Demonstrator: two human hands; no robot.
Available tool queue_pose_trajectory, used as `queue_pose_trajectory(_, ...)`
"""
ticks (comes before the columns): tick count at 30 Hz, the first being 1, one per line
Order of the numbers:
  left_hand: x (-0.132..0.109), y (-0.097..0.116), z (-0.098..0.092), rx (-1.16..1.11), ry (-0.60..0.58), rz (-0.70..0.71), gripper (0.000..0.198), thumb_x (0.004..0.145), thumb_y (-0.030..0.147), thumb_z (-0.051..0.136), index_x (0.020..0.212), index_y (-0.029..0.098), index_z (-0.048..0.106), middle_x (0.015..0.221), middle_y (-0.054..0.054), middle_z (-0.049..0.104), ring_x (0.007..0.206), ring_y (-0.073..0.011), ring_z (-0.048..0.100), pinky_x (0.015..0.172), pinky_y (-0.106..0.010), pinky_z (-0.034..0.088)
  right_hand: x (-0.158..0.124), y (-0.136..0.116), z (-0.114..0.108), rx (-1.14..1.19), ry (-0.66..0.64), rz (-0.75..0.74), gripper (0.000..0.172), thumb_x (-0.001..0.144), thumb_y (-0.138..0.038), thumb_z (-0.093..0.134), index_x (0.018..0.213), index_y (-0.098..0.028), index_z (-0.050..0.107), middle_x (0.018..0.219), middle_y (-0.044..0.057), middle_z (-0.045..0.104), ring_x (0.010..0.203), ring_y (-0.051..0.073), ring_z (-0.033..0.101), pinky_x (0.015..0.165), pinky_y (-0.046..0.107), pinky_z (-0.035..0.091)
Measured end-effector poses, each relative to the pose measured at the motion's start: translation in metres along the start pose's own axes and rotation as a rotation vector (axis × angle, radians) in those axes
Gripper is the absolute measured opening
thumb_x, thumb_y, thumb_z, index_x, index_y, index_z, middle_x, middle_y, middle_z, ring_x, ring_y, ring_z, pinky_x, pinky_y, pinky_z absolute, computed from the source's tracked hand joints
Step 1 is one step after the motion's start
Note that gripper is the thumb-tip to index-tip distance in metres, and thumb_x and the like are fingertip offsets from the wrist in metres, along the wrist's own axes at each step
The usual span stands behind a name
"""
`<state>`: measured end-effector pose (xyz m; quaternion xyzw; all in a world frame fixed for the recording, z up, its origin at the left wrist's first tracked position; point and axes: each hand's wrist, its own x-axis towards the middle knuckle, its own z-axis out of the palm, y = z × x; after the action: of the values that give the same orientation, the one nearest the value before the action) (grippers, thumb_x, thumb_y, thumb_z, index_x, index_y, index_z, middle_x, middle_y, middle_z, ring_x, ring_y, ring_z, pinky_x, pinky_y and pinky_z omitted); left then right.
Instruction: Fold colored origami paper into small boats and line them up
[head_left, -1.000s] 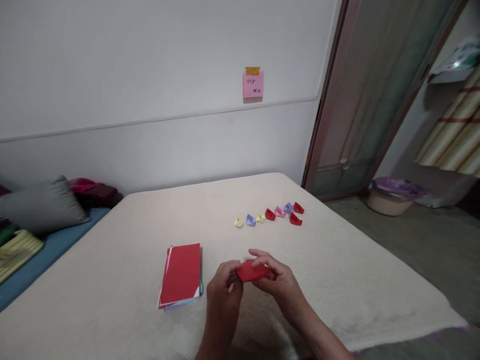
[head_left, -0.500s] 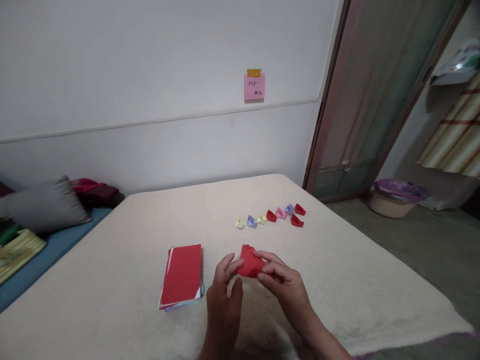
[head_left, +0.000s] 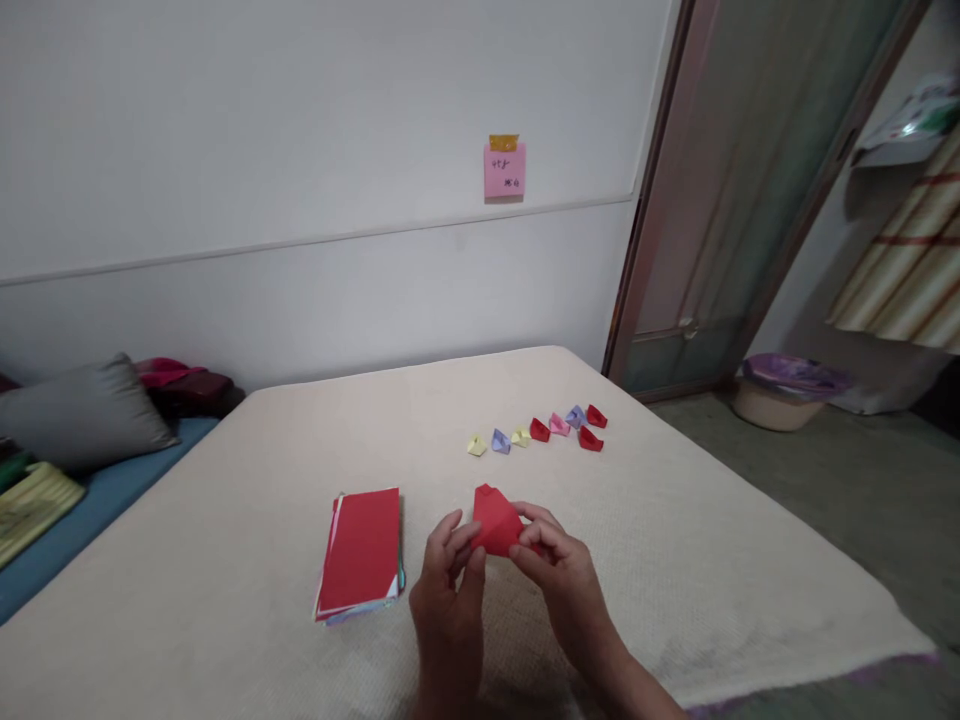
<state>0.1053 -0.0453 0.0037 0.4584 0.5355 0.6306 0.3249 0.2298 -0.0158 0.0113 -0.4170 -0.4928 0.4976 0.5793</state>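
Note:
Between my two hands is a folded piece of red paper [head_left: 496,521], held up above the cream bed cover. My left hand [head_left: 451,585] pinches its left edge between thumb and fingers. On the other side, my right hand [head_left: 556,562] grips the right edge and lower corner, hiding part of the fold. Beyond the hands, several small folded paper boats lie in a row, among them a yellow one [head_left: 477,445], a lilac one [head_left: 501,441], a pink one [head_left: 559,424] and a red one [head_left: 590,439]. A stack of coloured paper [head_left: 361,555] with red on top lies left of my hands.
The cream cover [head_left: 225,560] spreads over the broad bed surface. A grey cushion [head_left: 90,410] is at the far left. Behind stands a white wall with a pink note [head_left: 505,172] taped on. A lined basin [head_left: 784,395] sits on the floor at right.
The red paper has been turned, so a broader face with a pointed top shows. My left thumb has come up to its lower left edge. The view has shifted slightly.

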Motion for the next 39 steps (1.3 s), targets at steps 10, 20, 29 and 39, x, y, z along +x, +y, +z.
queue_pose_trajectory(10,0.002,-0.005,0.001,0.044,0.046,0.015,0.04,0.081,0.028,0.06,0.119,0.022,0.051,0.107,-0.009,0.07,0.099,-0.0198,0.065,0.085,-0.032,0.053,-0.002,0.008,0.009,0.255,-0.032,0.146,0.02,0.06,-0.009,0.062,0.063,-0.02,0.045,0.081,0.0,0.063,0.066,0.015,0.052,0.06,0.026,0.04)
queue_pose_trajectory(20,-0.002,-0.002,0.0,0.09,-0.006,-0.004,0.041,0.082,0.026,0.058,0.122,0.022,0.049,0.108,-0.009,0.069,0.098,-0.0215,0.065,0.086,-0.036,0.051,-0.003,0.002,0.01,0.385,0.015,0.238,0.054,0.063,-0.014,0.068,0.113,-0.019,0.046,0.091,0.004,0.066,0.071,0.017,0.061,0.067,0.03,0.046)
queue_pose_trajectory(29,0.003,0.002,0.003,0.008,0.019,-0.07,0.056,0.077,0.024,0.063,0.129,0.022,0.042,0.127,-0.014,0.056,0.1,-0.0217,0.064,0.086,-0.035,0.05,0.0,-0.003,0.008,0.185,-0.003,0.186,0.051,0.06,-0.013,0.068,0.107,-0.019,0.05,0.086,0.002,0.066,0.071,0.018,0.06,0.065,0.03,0.046)
queue_pose_trajectory(39,0.014,0.007,-0.001,-0.262,-0.21,-0.357,0.019,0.066,0.02,0.07,0.084,0.013,0.068,0.068,-0.003,0.07,0.068,-0.0176,0.064,0.066,-0.027,0.047,0.003,-0.002,0.002,0.268,0.021,0.268,0.058,0.057,-0.016,0.07,0.112,-0.02,0.051,0.076,-0.002,0.061,0.06,0.014,0.055,0.055,0.025,0.042)
